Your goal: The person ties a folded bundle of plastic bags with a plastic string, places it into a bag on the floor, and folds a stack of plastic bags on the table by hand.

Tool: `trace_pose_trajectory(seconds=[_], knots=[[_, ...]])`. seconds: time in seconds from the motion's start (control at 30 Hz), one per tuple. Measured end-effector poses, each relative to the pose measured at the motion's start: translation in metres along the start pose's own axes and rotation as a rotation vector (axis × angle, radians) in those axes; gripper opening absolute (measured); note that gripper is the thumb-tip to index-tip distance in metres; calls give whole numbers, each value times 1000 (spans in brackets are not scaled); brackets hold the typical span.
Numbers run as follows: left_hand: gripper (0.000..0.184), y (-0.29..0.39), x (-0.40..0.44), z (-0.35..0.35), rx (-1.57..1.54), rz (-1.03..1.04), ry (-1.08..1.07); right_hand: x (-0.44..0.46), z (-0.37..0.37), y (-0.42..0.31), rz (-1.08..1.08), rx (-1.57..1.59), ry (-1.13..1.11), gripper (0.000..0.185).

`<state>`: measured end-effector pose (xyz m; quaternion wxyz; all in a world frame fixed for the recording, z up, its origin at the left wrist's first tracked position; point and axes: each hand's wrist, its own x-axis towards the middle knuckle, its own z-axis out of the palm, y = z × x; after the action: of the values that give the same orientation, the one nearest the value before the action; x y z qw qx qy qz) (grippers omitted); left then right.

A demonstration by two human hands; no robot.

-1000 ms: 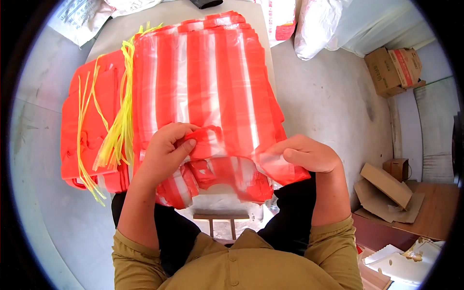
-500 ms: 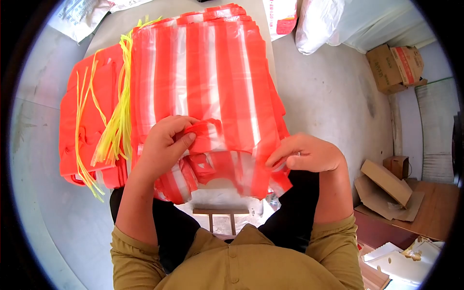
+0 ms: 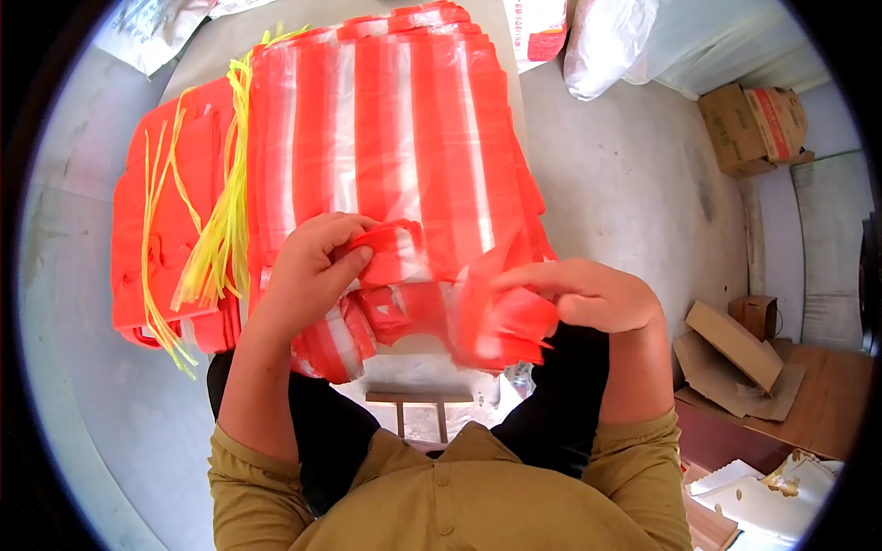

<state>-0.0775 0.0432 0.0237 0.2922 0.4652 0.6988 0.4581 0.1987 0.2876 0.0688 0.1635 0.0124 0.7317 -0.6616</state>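
Observation:
A thick stack of red-and-white striped plastic bags (image 3: 377,138) lies in front of me, their handle ends hanging over the near edge. My left hand (image 3: 322,266) pinches a folded red flap at the stack's near side between thumb and fingers. My right hand (image 3: 588,292) is closed at the right-hand bag handles (image 3: 514,321), which are bunched, lifted and slightly blurred; its fingertips are partly hidden by the plastic. Left of the stack, yellow plastic strips (image 3: 225,202) drape across a bundle of folded red bags (image 3: 133,220).
White printed sacks stand at the far edge, with a white plastic bag (image 3: 611,46) on the right. A cardboard box (image 3: 749,129) sits by the right wall. Nearer, an opened carton (image 3: 735,358) rests on a brown wooden surface (image 3: 831,395). A wooden frame (image 3: 418,400) shows below the stack.
My right hand has bunched the right-hand bag handles and raised them, moving them slightly left. My left hand keeps its pinch on the flap, almost unmoved.

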Motion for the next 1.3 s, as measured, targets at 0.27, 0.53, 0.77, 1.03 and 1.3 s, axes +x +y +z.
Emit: trace_pose_trajectory(seconds=[0.27,0.53,0.77,1.03,1.3], knots=[[8,1,-1,1,-4,-15,7,-1,-6,14,61,-23,2,63],[6,2,0,-2,4,-67,-55,6,-7,3,142,38,164,55],[7,-2,-1,1,17,28,-8,18,4,-1,216,40,415,51],[6,2,0,2,-14,-14,-18,5,-11,2,219,19,164,42],[6,-1,0,2,-31,-6,-31,18,-1,2,270,40,182,37]])
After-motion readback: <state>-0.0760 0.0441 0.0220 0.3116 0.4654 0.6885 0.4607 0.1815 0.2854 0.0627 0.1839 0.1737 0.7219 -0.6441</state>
